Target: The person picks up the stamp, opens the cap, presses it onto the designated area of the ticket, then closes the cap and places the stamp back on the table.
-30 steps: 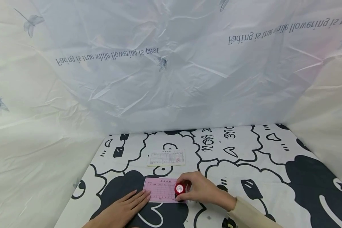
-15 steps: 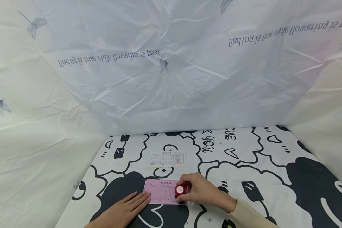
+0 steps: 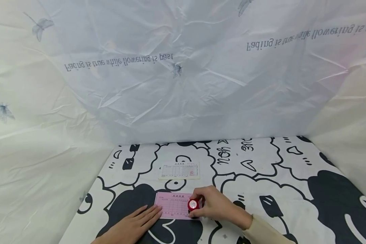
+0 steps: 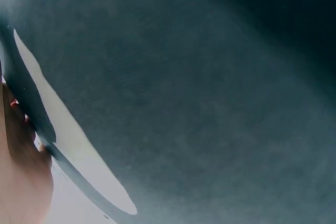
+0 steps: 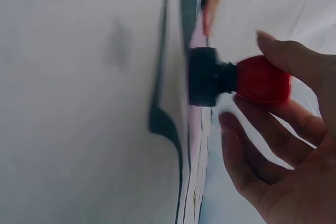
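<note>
A pink printed form (image 3: 172,205) lies on the patterned cloth in front of the person. My left hand (image 3: 137,222) rests flat with straight fingers on the form's left edge. Between thumb and fingers, my right hand (image 3: 215,205) grips a stamp (image 3: 193,204) by its red knob, at the form's right side. In the right wrist view the stamp (image 5: 262,80) shows its red handle and a black base, which stands against the pink paper (image 5: 196,129). The base hides the paper under it. The left wrist view shows only part of the left hand (image 4: 26,177).
A white printed form (image 3: 179,171) with a small red mark at its right side lies beyond the pink one. The black-and-white cartoon cloth (image 3: 262,183) covers the table. White sheeting (image 3: 183,101) hangs behind and at both sides.
The head view has shifted very slightly. Both hands and the stamp stay in place on the pink form.
</note>
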Demonstrator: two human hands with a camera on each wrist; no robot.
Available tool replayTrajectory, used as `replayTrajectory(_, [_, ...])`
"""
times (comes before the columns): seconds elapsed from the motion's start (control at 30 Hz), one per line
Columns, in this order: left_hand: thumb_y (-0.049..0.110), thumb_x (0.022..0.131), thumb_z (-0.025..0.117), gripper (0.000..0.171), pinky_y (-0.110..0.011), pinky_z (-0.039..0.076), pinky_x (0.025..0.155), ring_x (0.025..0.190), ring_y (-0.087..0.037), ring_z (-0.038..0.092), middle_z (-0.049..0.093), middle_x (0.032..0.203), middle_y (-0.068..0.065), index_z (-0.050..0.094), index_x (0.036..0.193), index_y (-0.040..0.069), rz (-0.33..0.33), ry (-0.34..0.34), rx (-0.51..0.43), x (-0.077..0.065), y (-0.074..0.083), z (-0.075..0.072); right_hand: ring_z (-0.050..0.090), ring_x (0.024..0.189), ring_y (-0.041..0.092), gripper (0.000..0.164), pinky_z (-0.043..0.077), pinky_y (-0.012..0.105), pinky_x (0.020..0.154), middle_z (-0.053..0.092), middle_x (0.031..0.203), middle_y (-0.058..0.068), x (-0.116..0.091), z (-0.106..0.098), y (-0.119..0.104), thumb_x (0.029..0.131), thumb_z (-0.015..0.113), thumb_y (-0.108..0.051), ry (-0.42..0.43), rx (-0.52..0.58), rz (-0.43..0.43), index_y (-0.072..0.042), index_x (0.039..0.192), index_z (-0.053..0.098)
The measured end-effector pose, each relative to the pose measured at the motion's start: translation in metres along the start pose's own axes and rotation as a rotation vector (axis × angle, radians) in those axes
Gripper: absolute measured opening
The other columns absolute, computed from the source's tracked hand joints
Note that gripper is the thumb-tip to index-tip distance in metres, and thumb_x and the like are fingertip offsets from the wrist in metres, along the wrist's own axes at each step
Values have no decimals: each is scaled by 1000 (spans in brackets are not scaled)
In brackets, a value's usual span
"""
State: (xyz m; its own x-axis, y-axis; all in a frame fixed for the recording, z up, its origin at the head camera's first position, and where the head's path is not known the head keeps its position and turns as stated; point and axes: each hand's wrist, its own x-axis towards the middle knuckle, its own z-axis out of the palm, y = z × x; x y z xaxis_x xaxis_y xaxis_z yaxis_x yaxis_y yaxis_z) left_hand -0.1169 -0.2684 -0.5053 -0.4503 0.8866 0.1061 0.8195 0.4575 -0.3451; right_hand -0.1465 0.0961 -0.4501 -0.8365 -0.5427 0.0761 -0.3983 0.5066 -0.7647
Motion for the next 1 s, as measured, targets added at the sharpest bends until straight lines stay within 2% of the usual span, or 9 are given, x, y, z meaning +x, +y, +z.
replayTrajectory(0.07, [84, 96, 36, 100, -23, -17, 131, 150, -16, 48, 41, 169, -1, 31, 166, 12, 2, -3, 2, -1, 0, 0, 61, 77, 3, 29, 51, 16, 66, 72, 89, -16, 0, 2, 0, 77, 95, -34, -4, -6, 8, -24, 94, 73])
replayTrajectory(0.27, [80, 98, 42, 96, -23, -9, 133, 151, -17, 49, 42, 169, -2, 34, 165, 12, 7, 36, -12, 2, 2, 1, 61, 74, 2, 28, 51, 16, 65, 70, 84, -15, -3, 1, -3, 78, 94, -28, -15, 3, 10, -22, 91, 70])
replayTrajectory(0.43, [77, 101, 38, 91, -22, -12, 132, 151, -17, 48, 41, 169, -2, 33, 165, 13, -5, -14, -16, 4, 3, -5, 60, 74, -1, 27, 53, 16, 63, 71, 86, -13, -2, 2, -5, 80, 93, -25, -21, -6, 0, -20, 93, 70])
replayTrajectory(0.5, [73, 103, 38, 85, -21, 1, 132, 150, -17, 49, 43, 168, 0, 36, 164, 14, -27, -32, -51, 3, 3, -10, 60, 73, -2, 27, 53, 16, 62, 71, 87, -11, -1, 4, -6, 81, 92, -26, -22, -10, 6, -19, 95, 70])
replayTrajectory(0.57, [68, 105, 43, 77, -25, 22, 130, 147, -18, 52, 47, 165, 1, 43, 161, 17, -68, -30, -121, 5, 3, -17, 60, 74, -1, 28, 52, 15, 63, 72, 89, -10, -1, 5, -8, 81, 93, -27, -9, -24, 14, -18, 97, 71])
replayTrajectory(0.63, [64, 105, 47, 67, -34, 43, 119, 142, -18, 57, 53, 160, 4, 52, 155, 20, -125, -23, -210, 7, 2, -24, 61, 74, 1, 29, 52, 16, 62, 73, 90, -10, -1, 7, -10, 80, 93, -29, 8, -35, 21, -18, 98, 72])
replayTrajectory(0.7, [61, 106, 50, 58, -42, 55, 108, 138, -18, 61, 59, 155, 6, 60, 149, 22, -175, -18, -289, 11, 3, -29, 60, 73, 2, 30, 50, 16, 62, 74, 90, -10, -1, 8, -12, 79, 93, -31, 17, -37, 29, -19, 98, 72])
replayTrajectory(0.8, [60, 106, 51, 53, -46, 58, 105, 134, -19, 63, 62, 150, 7, 65, 143, 24, -221, -32, -361, 17, 3, -35, 58, 71, 1, 30, 48, 17, 60, 73, 87, -12, -2, 8, -14, 80, 93, -32, 21, -47, 34, -21, 96, 71])
replayTrajectory(1.0, [56, 107, 52, 47, -46, 58, 104, 132, -19, 63, 64, 146, 5, 69, 136, 23, -228, -79, -410, 32, 1, -39, 55, 68, -1, 32, 47, 18, 58, 70, 86, -13, -3, 3, -15, 83, 91, -34, 0, -91, 23, -18, 103, 72])
